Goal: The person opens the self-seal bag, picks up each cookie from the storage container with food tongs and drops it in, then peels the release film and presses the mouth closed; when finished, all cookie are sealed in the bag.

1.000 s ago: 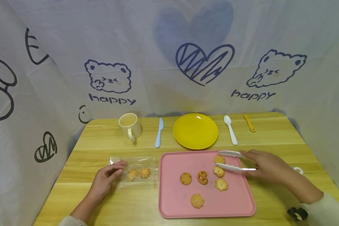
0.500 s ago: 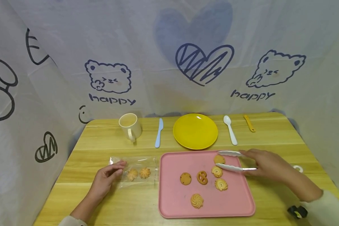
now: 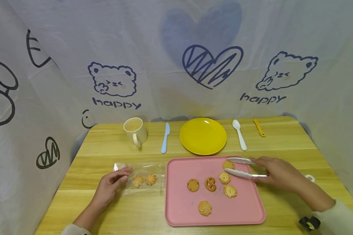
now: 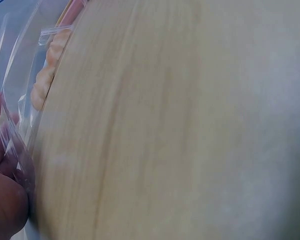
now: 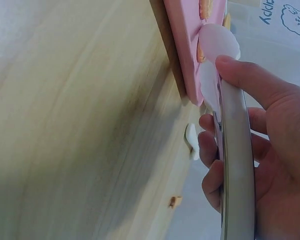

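Observation:
In the head view my right hand (image 3: 277,171) grips metal tongs (image 3: 242,174) with white scalloped tips. The spread tips straddle a round cookie (image 3: 228,164) in the tray's far right corner. A scalloped cookie (image 3: 224,178) lies just beside the nearer tip. The right wrist view shows my thumb on one arm of the tongs (image 5: 235,150) and fingers curled at the other. My left hand (image 3: 110,184) pinches the left end of a clear plastic bag (image 3: 147,168), in which two flower-shaped cookies (image 3: 151,180) lie. Thin film (image 4: 20,150) shows between my left fingers and thumb.
On the pink tray (image 3: 182,215) are also a pretzel (image 3: 210,184), a dotted round cookie (image 3: 193,185), another scalloped cookie (image 3: 230,191) and a swirl cookie (image 3: 205,208). Behind it stand a mug (image 3: 135,130), blue knife (image 3: 165,138), yellow plate (image 3: 203,136) and white spoon (image 3: 239,135).
The scalloped cookie by the nearer tong tip has shifted slightly left, out from under that tip. Both hands, the tongs and the bag stay nearly where they were.

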Motion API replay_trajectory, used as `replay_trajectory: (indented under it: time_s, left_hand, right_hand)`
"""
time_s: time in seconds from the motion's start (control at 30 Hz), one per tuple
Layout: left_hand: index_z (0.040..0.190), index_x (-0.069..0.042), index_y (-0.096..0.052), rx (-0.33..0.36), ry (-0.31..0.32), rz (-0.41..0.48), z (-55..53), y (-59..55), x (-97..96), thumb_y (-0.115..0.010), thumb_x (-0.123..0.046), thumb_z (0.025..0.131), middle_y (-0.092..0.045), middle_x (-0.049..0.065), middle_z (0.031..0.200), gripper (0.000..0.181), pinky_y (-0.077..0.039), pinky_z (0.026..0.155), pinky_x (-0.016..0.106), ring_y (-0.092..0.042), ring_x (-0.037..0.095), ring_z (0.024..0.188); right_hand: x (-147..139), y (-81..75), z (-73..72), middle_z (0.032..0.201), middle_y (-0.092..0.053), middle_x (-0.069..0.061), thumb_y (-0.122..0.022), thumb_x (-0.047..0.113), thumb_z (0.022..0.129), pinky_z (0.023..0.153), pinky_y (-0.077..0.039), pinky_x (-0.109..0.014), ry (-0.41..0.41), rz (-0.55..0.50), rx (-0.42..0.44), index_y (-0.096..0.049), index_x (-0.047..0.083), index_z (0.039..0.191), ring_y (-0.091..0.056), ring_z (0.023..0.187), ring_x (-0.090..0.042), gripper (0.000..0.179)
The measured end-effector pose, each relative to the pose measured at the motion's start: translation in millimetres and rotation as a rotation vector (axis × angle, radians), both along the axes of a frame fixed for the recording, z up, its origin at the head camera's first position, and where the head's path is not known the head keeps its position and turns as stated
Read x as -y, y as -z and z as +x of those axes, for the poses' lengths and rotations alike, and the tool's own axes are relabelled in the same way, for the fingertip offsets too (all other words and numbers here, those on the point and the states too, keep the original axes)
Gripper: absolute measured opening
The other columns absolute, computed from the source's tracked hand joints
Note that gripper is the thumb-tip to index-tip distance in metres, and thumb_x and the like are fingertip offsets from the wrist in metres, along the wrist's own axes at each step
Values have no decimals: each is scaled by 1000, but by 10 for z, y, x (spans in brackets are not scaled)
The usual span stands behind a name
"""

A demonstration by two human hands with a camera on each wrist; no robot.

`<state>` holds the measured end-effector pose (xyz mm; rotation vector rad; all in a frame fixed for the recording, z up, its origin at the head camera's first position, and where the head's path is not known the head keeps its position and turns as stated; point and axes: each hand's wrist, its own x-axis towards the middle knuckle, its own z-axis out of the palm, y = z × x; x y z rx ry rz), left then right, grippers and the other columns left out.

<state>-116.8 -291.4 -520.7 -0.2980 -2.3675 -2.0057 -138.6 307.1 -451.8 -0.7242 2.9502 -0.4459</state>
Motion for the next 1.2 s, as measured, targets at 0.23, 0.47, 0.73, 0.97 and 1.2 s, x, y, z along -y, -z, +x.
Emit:
replay_trajectory:
  time_s: [0.23, 0.47, 0.73, 0.97, 1.2]
  left_hand:
    - [113, 20, -64, -5, 5, 5, -5, 13, 8, -64, 1, 100, -72, 8, 129, 23, -46, 106, 12, -57, -1, 129]
    - [114, 20, -64, -8, 9, 5, -13, 17, 8, -64, 0, 100, -72, 9, 129, 24, -46, 106, 13, -56, -1, 130]
    - [113, 19, -66, -15, 15, 16, -7, 25, 14, -64, 2, 100, -72, 10, 129, 21, -46, 107, 13, -57, 0, 130]
    - [112, 20, -65, -24, 12, 19, -5, 27, 12, -64, 3, 99, -72, 11, 129, 22, -46, 107, 13, -57, 1, 130]
    - [112, 21, -64, -17, 9, 15, -2, 14, 6, -64, 2, 100, -72, 6, 128, 23, -45, 107, 13, -57, 0, 130]
  right_hand:
    - [6, -6, -12, 124, -72, -13, -81, 50, 86, 92, -59, -57, -6, -13, -10, -65, 6, 139, -69, 111, -34, 71]
    - [91, -81, -34, 129, -71, -15, -82, 46, 86, 97, -56, -60, -4, -18, 18, -63, 5, 140, -67, 117, -37, 70]
    - [261, -103, -72, 130, -71, -12, -83, 42, 87, 99, -56, -59, -30, -23, 12, -63, 10, 142, -67, 118, -35, 66]
    - [444, -115, -115, 133, -69, -10, -82, 40, 88, 103, -54, -58, -48, -26, 30, -62, 11, 144, -65, 122, -35, 66]
    - [671, -145, -182, 134, -69, -8, -81, 43, 89, 102, -55, -55, -118, -33, 0, -62, 12, 144, -66, 121, -31, 66]
